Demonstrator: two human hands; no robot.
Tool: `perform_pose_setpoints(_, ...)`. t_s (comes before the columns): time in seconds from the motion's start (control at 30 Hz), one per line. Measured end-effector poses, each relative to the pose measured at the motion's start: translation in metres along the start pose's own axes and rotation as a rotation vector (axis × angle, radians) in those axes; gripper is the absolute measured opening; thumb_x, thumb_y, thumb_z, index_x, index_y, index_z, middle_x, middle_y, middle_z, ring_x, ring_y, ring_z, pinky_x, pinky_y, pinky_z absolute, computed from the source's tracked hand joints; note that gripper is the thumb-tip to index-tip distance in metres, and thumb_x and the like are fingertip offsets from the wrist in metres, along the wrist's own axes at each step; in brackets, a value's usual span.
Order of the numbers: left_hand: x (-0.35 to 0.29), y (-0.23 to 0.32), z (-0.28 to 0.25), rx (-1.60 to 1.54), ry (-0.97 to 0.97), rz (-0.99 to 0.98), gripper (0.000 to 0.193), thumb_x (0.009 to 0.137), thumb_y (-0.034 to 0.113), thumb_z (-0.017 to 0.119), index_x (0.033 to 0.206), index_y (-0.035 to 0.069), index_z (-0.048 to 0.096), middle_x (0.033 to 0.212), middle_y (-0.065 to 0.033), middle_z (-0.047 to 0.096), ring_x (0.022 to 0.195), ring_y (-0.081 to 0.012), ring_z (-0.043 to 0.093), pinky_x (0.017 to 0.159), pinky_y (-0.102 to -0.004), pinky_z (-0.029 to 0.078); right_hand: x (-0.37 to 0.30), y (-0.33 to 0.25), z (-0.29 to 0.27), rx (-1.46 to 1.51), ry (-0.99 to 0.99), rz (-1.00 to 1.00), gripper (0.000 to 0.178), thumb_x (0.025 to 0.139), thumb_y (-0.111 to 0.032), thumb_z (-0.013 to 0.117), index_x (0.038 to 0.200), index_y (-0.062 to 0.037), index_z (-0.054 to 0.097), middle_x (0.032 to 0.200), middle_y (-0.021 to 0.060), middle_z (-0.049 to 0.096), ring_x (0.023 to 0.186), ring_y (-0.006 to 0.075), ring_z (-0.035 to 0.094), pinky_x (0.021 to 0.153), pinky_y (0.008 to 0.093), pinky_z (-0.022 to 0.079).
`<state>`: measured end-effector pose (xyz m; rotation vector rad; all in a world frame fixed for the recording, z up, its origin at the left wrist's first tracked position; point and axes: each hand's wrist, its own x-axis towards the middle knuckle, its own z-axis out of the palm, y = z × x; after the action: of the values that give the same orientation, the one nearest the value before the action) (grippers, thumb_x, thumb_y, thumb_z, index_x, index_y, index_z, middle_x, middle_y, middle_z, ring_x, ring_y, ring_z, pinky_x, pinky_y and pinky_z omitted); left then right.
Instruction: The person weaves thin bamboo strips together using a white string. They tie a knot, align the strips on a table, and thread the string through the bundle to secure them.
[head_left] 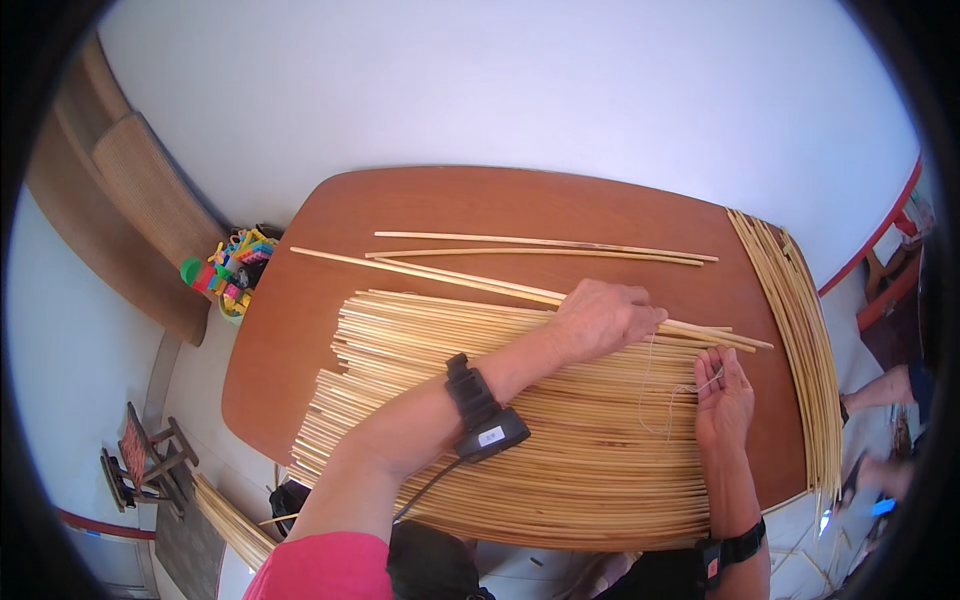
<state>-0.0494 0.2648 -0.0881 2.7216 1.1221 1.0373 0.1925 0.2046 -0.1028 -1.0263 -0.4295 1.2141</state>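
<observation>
My left hand [603, 318] is closed over a thin wooden stick [430, 268] at the upper edge of a mat of sticks [560, 440]. The stick's right end reaches past the hand, beside others. My right hand [725, 397] is at the mat's right end, palm up, fingers curled around a thin pale string [684, 389]. The string loops across the mat, and part of it rises toward my left hand. Whether the left fingers also pinch the string is hard to make out.
Two loose sticks [540, 245] lie farther back on the brown table [480, 195]. A long bundle of sticks [790, 340] rests along the right edge. Colourful toy blocks [232, 270] and a small stool [148, 455] are at the left. Another person's arm [880, 392] shows at the right.
</observation>
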Motion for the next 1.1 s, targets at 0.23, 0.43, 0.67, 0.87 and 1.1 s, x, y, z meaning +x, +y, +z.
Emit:
perform_pose_setpoints(0.23, -0.008, -0.029, 0.004, -0.021, -0.060, -0.131, 0.020, 0.093, 0.030, 0.068, 0.105, 0.018, 0.078, 0.081, -0.0036, 0.067, 0.075, -0.0272, 0.067, 0.063, -0.0417, 0.052, -0.028, -0.010, 0.017, -0.107, -0.124, -0.039, 0.023, 0.100, -0.018, 0.066, 0.114, 0.0002, 0.065, 0.097, 0.0077, 0.069, 0.086, 0.0159, 0.069, 0.080, 0.0291, 0.062)
perform_pose_setpoints(0.43, -0.011, -0.035, 0.011, -0.075, -0.116, -0.173, 0.021, 0.094, 0.032, 0.067, 0.105, 0.018, 0.078, 0.082, -0.0054, 0.068, 0.078, -0.0292, 0.066, 0.066, -0.0440, 0.052, -0.059, -0.016, 0.032, -0.128, -0.248, -0.017, 0.023, 0.101, -0.017, 0.064, 0.115, 0.0008, 0.064, 0.097, 0.0084, 0.069, 0.086, 0.0170, 0.069, 0.078, 0.0315, 0.062)
perform_pose_setpoints(0.67, -0.012, -0.033, 0.012, -0.072, -0.127, -0.191, 0.020, 0.094, 0.032, 0.067, 0.104, 0.019, 0.078, 0.080, -0.0059, 0.066, 0.078, -0.0299, 0.066, 0.065, -0.0449, 0.051, -0.079, -0.015, 0.038, -0.269, -0.312, 0.065, 0.022, 0.103, -0.013, 0.058, 0.118, 0.0020, 0.064, 0.098, 0.0098, 0.069, 0.088, 0.0192, 0.070, 0.077, 0.0332, 0.062)
perform_pose_setpoints(0.87, -0.011, -0.032, 0.012, -0.028, -0.148, -0.183, 0.020, 0.094, 0.032, 0.066, 0.104, 0.019, 0.077, 0.079, -0.0060, 0.065, 0.078, -0.0295, 0.066, 0.065, -0.0448, 0.052, -0.083, -0.013, 0.042, -0.327, -0.353, 0.050, 0.021, 0.103, -0.011, 0.057, 0.119, 0.0018, 0.063, 0.100, 0.0105, 0.069, 0.087, 0.0190, 0.070, 0.076, 0.0330, 0.061)
perform_pose_setpoints(1.1, -0.012, -0.036, 0.016, 0.016, -0.155, -0.133, 0.020, 0.096, 0.031, 0.064, 0.108, 0.021, 0.075, 0.085, -0.0064, 0.066, 0.081, -0.0274, 0.067, 0.066, -0.0421, 0.053, -0.090, -0.017, 0.048, -0.503, -0.352, 0.101, 0.024, 0.102, -0.011, 0.056, 0.121, 0.0013, 0.063, 0.104, 0.0109, 0.069, 0.073, 0.0153, 0.066, 0.064, 0.0275, 0.057)
